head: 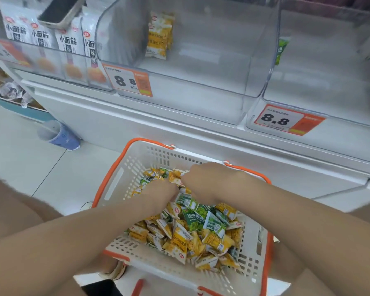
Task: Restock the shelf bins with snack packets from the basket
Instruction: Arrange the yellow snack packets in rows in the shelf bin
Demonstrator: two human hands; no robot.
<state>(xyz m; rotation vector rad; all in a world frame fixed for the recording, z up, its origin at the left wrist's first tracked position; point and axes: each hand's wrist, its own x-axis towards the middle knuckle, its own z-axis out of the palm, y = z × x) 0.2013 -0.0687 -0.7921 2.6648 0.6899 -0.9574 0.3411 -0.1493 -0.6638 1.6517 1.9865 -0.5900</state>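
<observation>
**Both hands in the basket, bin up ahead**

We have both hands at the far end of the slotted white basket [158, 154], in a loose heap of small, glossy, pillow-shaped packets. Our right hand [203, 178] curls round a clutch of yellow packets [175, 175]. Our left hand [161, 192] is sunk among them with its fingers hidden, so we cannot tell its hold. The clear hard-plastic bin [201, 88] lies up and ahead, nearer the right hand. Green packets [199, 216] lie mixed in nearer us.
</observation>
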